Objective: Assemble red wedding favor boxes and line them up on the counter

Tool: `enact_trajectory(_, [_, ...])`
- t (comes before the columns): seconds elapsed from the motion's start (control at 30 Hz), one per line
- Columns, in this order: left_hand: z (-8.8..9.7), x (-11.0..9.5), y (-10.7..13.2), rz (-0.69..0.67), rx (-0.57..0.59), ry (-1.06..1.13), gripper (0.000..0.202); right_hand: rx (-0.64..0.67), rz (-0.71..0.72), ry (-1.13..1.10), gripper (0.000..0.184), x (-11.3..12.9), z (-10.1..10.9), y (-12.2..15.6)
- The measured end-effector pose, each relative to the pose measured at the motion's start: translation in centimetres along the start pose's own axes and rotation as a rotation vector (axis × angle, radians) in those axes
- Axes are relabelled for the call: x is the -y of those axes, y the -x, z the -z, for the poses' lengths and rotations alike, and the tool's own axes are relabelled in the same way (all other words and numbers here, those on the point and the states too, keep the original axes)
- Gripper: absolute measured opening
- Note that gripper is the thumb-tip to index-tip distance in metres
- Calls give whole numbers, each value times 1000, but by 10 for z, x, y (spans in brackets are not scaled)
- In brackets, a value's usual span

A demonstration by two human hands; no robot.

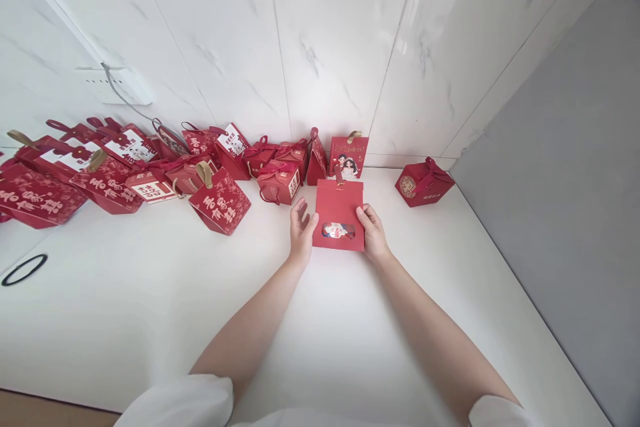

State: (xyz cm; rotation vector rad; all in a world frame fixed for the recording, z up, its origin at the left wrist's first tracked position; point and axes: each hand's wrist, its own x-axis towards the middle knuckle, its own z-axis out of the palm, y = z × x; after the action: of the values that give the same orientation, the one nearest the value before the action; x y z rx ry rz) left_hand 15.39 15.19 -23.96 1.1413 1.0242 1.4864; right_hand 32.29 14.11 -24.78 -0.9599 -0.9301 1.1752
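A flat red paper box with a small clear window lies on the white counter in front of me. My left hand grips its left edge, fingers curled onto it. On the opposite edge, my right hand holds the box the same way. Just behind the box stands a red card box with a cartoon couple.
Several red gift boxes with ribbons line the tiled wall from the left to the middle. One more red box sits at the right by the wall. A black ring lies at far left. A cabled wall socket is above.
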Motion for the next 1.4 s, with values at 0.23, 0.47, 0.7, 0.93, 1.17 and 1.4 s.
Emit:
enact_trajectory(0.23, [6,2,-12,119,154,131,49,93,73,51,31,5,3,-4])
enact_trajectory(0.47, [9,2,-14,80,154,130,46,134,-49,-16,30,0,10,-6])
enact_trajectory(0.7, [8,-6,-13,45,193,108,47,131,-23,-90,26,-2,10,-6])
enact_trajectory(0.93, [13,6,-16,220,340,20,46,5,-94,-199,42,-9,9,-10])
enact_trajectory(1.17, [6,3,1,34,399,-468,55,54,-108,-300,30,-2,8,-8])
enact_trajectory(1.4, [2,-4,8,-205,317,-798,54,25,-113,-228,39,1,4,-5])
